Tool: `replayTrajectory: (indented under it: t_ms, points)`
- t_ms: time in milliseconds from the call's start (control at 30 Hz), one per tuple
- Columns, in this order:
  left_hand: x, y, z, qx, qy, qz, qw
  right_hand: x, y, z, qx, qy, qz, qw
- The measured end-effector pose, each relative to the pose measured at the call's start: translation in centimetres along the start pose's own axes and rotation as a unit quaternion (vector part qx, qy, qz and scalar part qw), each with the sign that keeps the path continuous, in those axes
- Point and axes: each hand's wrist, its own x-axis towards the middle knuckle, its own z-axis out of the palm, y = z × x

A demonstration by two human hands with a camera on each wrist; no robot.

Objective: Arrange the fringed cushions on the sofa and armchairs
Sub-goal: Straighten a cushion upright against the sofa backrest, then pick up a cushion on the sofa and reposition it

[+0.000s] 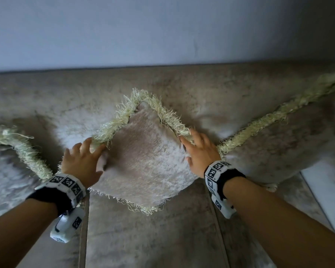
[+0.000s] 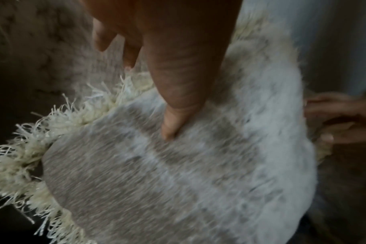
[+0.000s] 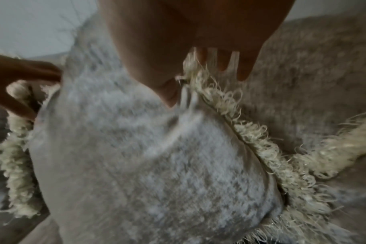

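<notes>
- Left cushion [image 1: 6,167]: leans on the sofa backrest [image 1: 66,89] at the left frame edge, partly cut off.
- Left hand [image 1: 81,163]: forearm reaches up from lower left; the fingers curl over the fringe of the middle cushion's left corner and the thumb presses its face, gripping it.
- Middle cushion [image 1: 145,157]: stands on one corner as a diamond, top corner up, against the backrest above the sofa seat [image 1: 143,238].
- Right hand [image 1: 199,151]: thumb on the face, fingers behind the fringe, gripping the right corner.
- Right cushion [image 1: 278,140]: larger, tilted, just beside the middle one.
- Count: three fringed cushions, two hands.
</notes>
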Motion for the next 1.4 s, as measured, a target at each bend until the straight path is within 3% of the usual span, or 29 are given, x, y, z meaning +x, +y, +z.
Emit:
replayTrajectory:
  t_ms: [300,433,667,1067,1233,1400]
  points:
    - [-5.6,-2.6,-11.0,-0.043,-0.053,0.044,0.997,-7.6,-2.3,-11.9,0.029,-0.071,0.04,0.996]
    - [-8.0,-5.5,-13.5,-0.095,-0.053,0.073,0.991,-10.8,-4.0,-16.3,0.053,-0.041,0.079,0.995]
    - [-13.6,-9.7,-15.3,-0.161,-0.008,0.073,0.984,-14.3,-7.4,-20.5,0.067,-0.005,0.056,0.996]
    - [-24.9,-19.2,-11.9,-0.188,-0.004,-0.04,0.981,-15.1,-18.6,-20.2,0.1,-0.037,-0.055,0.993]
    - [-26.8,-24.3,-9.1,-0.23,-0.002,-0.075,0.97,-14.2,-25.5,-20.8,0.094,-0.028,-0.09,0.991]
    - [-26.4,-30.3,-2.4,-0.254,-0.021,-0.087,0.963,-11.5,-34.3,-20.2,0.1,-0.012,-0.099,0.99]
